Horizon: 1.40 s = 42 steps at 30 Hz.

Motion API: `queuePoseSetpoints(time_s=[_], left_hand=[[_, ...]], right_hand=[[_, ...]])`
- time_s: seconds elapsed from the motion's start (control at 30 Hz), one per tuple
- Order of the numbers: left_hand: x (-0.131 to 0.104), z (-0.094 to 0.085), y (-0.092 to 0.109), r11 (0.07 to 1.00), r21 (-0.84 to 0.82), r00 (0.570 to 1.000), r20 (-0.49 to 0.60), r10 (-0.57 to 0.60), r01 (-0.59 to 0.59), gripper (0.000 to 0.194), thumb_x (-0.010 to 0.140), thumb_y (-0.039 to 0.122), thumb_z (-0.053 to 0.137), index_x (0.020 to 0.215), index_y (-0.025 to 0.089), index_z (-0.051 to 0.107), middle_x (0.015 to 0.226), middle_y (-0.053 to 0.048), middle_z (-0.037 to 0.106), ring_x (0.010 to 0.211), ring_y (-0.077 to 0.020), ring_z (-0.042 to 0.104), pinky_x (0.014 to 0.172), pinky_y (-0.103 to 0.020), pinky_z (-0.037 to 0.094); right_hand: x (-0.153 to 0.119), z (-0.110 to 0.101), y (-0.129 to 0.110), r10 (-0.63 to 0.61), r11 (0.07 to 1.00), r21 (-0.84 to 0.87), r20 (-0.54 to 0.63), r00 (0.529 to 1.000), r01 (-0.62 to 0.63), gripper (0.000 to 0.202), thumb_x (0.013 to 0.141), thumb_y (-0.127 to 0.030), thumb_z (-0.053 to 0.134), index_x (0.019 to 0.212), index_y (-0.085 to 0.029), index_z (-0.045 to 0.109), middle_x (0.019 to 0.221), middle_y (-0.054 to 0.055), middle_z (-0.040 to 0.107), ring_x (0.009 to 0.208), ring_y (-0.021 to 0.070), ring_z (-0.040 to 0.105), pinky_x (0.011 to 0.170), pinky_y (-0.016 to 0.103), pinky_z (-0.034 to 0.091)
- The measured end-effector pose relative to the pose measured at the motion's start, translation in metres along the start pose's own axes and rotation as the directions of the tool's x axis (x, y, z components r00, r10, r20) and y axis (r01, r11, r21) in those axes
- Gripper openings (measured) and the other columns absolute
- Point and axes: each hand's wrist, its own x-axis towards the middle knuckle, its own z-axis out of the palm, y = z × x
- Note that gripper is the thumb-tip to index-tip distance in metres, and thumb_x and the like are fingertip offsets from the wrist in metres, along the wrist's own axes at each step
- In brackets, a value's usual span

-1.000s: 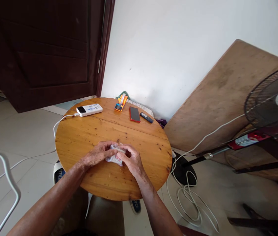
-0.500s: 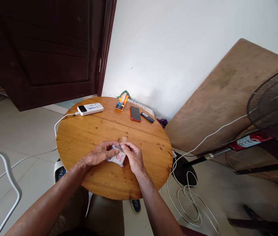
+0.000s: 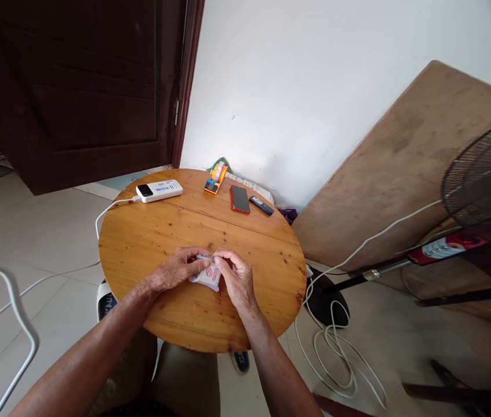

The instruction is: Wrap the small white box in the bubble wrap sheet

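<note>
A small white packet (image 3: 209, 278) with red print, wrapped in clear plastic, is between my hands above the near half of the round wooden table (image 3: 176, 315). My left hand (image 3: 180, 270) grips its left side, with the thumb across the top and the fingers behind. My right hand (image 3: 235, 278) is closed in a pinch at the packet's far right corner, thumb and fingertips pressed together on the wrap. The fingertips hide that corner and whatever tape lies there.
Toward the back of the table lie a white power bank (image 3: 160, 190) with a cable, an orange tape dispenser (image 3: 216, 178), a red-edged phone (image 3: 239, 199) and a dark blue handheld device (image 3: 262, 205). A standing fan (image 3: 484, 179) and looped white cable (image 3: 336, 370) are at right.
A short tape strip that stuck out beyond my right fingertips no longer shows. The packet has tilted slightly, and both hands stay in nearly the same place.
</note>
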Motion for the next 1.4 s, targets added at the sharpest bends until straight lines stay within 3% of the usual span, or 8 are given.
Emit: queuePoseSetpoints(time_s=[0.23, 0.63, 0.93, 1.03, 1.17, 1.4], left_hand=[[0.005, -0.002, -0.007, 0.999, 0.033, 1.000, -0.027, 0.006, -0.006, 0.046, 0.076, 0.056, 0.063, 0.092, 0.013, 0.070, 0.069, 0.001, 0.060, 0.060, -0.0113, 0.047, 0.057, -0.023, 0.036], [0.007, -0.001, -0.008, 0.997, 0.082, 0.996, -0.092, 0.011, -0.004, 0.045, 0.076, 0.057, 0.059, 0.082, 0.014, 0.068, 0.062, 0.002, 0.052, 0.056, -0.0110, 0.039, 0.053, -0.023, 0.031], [0.008, 0.001, -0.013, 0.993, 0.113, 0.991, -0.125, 0.053, -0.039, 0.044, 0.081, 0.055, 0.056, 0.082, 0.014, 0.070, 0.063, 0.001, 0.057, 0.055, -0.0117, 0.043, 0.052, -0.023, 0.034], [0.007, 0.002, -0.014, 0.971, 0.223, 0.979, -0.162, 0.123, -0.085, 0.041, 0.085, 0.049, 0.052, 0.085, 0.014, 0.071, 0.064, 0.000, 0.061, 0.058, -0.0131, 0.049, 0.054, -0.023, 0.037], [0.008, 0.002, -0.013, 0.915, 0.377, 0.942, -0.230, 0.246, -0.147, 0.034, 0.086, 0.040, 0.051, 0.083, 0.015, 0.074, 0.076, -0.004, 0.069, 0.073, -0.0178, 0.060, 0.068, -0.024, 0.046], [0.007, 0.001, -0.009, 0.930, 0.351, 0.952, -0.231, 0.202, -0.113, 0.034, 0.085, 0.039, 0.051, 0.089, 0.016, 0.075, 0.085, -0.004, 0.074, 0.079, -0.0201, 0.064, 0.073, -0.026, 0.048]], right_hand=[[-0.004, 0.000, -0.008, -0.023, 0.998, -0.060, 0.017, 1.000, 0.024, 0.014, 0.084, -0.031, 0.060, 0.082, -0.021, 0.069, 0.083, 0.002, 0.071, 0.077, 0.0169, 0.065, 0.073, 0.028, 0.052], [-0.006, 0.000, -0.007, -0.209, 0.950, -0.224, 0.057, 0.976, 0.216, 0.018, 0.089, -0.024, 0.055, 0.090, -0.024, 0.073, 0.094, 0.004, 0.071, 0.089, 0.0183, 0.066, 0.084, 0.031, 0.052], [-0.013, -0.005, -0.006, -0.346, 0.828, -0.425, 0.124, 0.930, 0.365, 0.025, 0.092, -0.022, 0.054, 0.105, -0.028, 0.074, 0.118, 0.008, 0.066, 0.111, 0.0233, 0.061, 0.098, 0.041, 0.048], [-0.013, -0.006, -0.006, -0.368, 0.797, -0.463, 0.136, 0.920, 0.388, 0.025, 0.090, -0.021, 0.054, 0.101, -0.028, 0.075, 0.119, 0.008, 0.065, 0.110, 0.0230, 0.062, 0.096, 0.041, 0.049], [-0.013, -0.006, -0.007, -0.398, 0.771, -0.478, 0.153, 0.904, 0.421, 0.022, 0.087, -0.020, 0.056, 0.095, -0.027, 0.076, 0.117, 0.007, 0.066, 0.107, 0.0236, 0.062, 0.094, 0.042, 0.049], [-0.013, -0.006, -0.008, -0.412, 0.752, -0.486, 0.183, 0.893, 0.446, 0.022, 0.085, -0.020, 0.058, 0.098, -0.027, 0.075, 0.121, 0.007, 0.065, 0.110, 0.0245, 0.060, 0.096, 0.044, 0.046]])
